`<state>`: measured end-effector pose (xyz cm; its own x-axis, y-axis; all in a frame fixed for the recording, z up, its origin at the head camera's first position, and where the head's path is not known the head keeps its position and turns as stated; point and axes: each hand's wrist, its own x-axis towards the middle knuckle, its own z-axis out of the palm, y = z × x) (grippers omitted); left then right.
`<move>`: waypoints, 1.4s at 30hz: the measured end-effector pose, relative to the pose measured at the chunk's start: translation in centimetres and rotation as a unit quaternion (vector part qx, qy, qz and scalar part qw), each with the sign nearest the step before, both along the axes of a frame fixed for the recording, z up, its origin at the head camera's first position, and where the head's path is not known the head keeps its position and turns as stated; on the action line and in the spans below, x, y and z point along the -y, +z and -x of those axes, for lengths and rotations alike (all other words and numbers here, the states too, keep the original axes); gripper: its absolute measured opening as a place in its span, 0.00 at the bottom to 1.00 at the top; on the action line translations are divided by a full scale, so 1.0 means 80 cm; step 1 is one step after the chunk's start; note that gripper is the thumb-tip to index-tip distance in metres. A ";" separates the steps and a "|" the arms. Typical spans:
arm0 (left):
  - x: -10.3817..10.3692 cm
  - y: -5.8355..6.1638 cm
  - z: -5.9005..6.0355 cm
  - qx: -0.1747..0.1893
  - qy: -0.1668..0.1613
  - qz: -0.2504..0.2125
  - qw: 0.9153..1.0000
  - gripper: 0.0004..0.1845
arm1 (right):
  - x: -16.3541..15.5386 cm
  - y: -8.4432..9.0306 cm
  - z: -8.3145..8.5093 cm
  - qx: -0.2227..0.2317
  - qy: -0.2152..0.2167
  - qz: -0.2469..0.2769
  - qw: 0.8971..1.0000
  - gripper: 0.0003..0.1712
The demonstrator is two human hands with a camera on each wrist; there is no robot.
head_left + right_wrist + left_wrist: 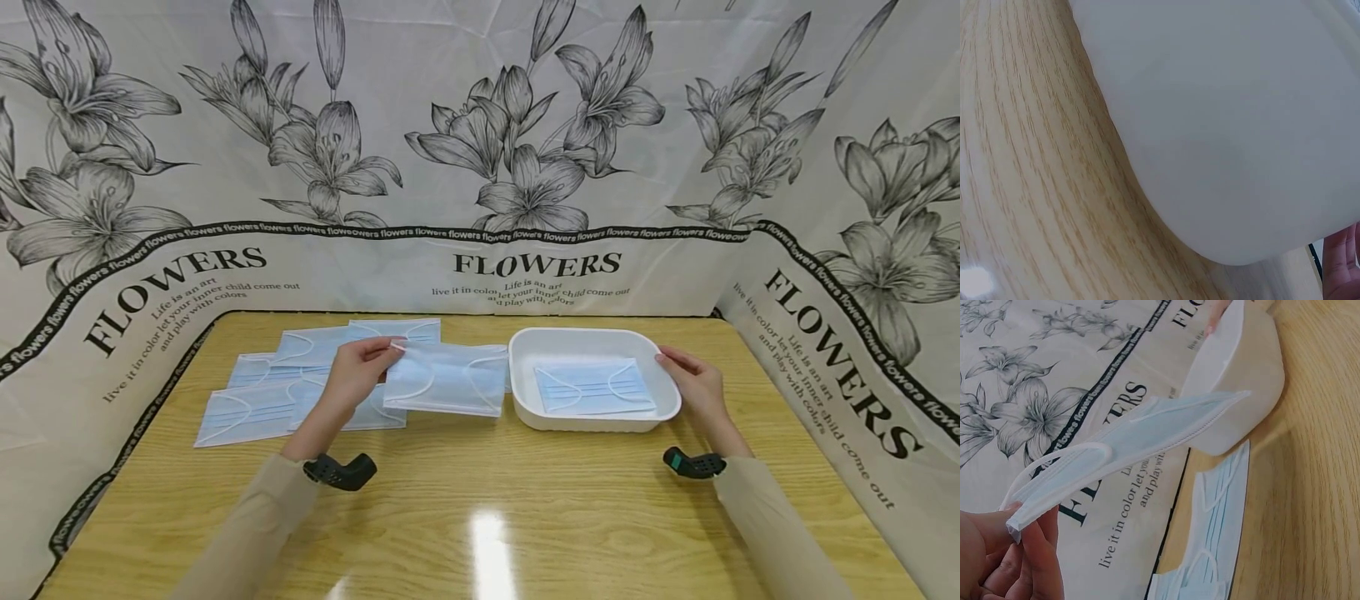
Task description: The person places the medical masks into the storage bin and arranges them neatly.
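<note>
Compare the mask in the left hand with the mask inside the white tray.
The held mask is lifted off the table, pinched at one end by the left hand; the tray mask lies flat in the white tray, untouched. The held mask hangs beside the tray, over the table; the tray mask sits inside it. Both are light blue with white ear loops.

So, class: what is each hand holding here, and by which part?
The left hand pinches a blue face mask by its short left edge, lifted off the table. The right hand touches the white tray at its right rim.
</note>
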<state>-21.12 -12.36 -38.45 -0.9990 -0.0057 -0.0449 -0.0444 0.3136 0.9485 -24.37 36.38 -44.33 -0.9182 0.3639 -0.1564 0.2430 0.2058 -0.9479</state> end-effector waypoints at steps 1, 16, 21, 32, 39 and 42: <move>-0.002 0.000 0.001 -0.004 -0.003 0.000 1.000 0.19 | 0.001 0.001 0.000 -0.002 -0.002 0.010 1.000 0.38; -0.016 0.017 0.013 0.001 -0.004 -0.020 1.000 0.21 | 0.000 -0.002 0.001 0.000 -0.002 -0.001 1.000 0.37; -0.020 0.019 0.017 -0.001 -0.002 -0.028 1.000 0.20 | 0.000 -0.004 0.002 -0.007 -0.003 -0.010 1.000 0.37; -0.042 0.031 0.020 -0.009 -0.013 -0.056 0.998 0.18 | 0.000 -0.005 0.004 -0.007 -0.009 -0.014 1.000 0.37; -0.058 0.037 0.022 -0.012 -0.017 -0.078 0.997 0.16 | 0.001 -0.002 0.001 0.001 -0.006 -0.011 1.000 0.37; -0.062 0.037 0.023 -0.015 -0.023 -0.080 0.996 0.16 | 0.000 -0.005 0.002 0.002 -0.006 -0.011 1.000 0.37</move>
<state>-22.94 -7.40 -35.48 -0.9989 0.0447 -0.0125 -0.0053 0.1584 0.9874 -24.49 36.36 -44.71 -0.9134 0.3774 -0.1527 0.2498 0.2234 -0.9422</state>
